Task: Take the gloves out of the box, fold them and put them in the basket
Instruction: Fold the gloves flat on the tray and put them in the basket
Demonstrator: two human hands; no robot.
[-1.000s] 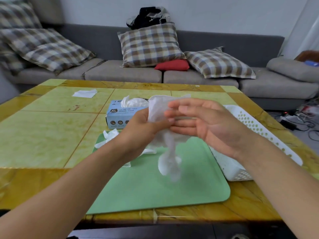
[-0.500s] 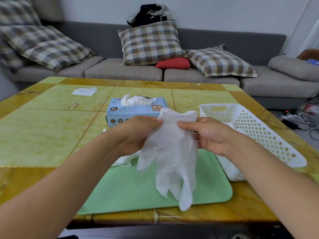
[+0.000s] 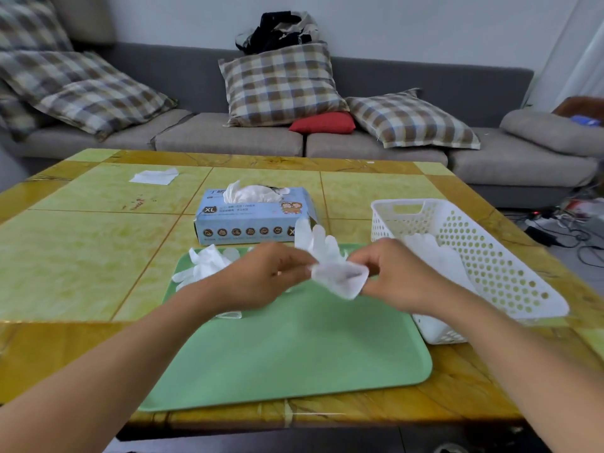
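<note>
A thin white glove [image 3: 330,263] is held over the far part of the green mat [image 3: 294,351]. My left hand [image 3: 264,276] pinches its left cuff edge and my right hand [image 3: 395,276] pinches the right edge. The glove's fingers point away from me, toward the blue glove box [image 3: 251,220], which has more white gloves sticking out of its top slot. A loose heap of gloves [image 3: 206,266] lies on the mat's far left corner, partly behind my left wrist. The white perforated basket [image 3: 496,256] stands to the right with folded gloves [image 3: 434,256] inside.
The yellow-green tiled table [image 3: 81,256] carries a white tissue [image 3: 153,176] at the far left. A grey sofa [image 3: 228,138] with checked cushions runs behind the table. Cables lie on the floor at the right.
The glove hung down with its fingers toward me; now it is flipped so the fingers point away and it is lowered toward the mat. Both hands moved down.
</note>
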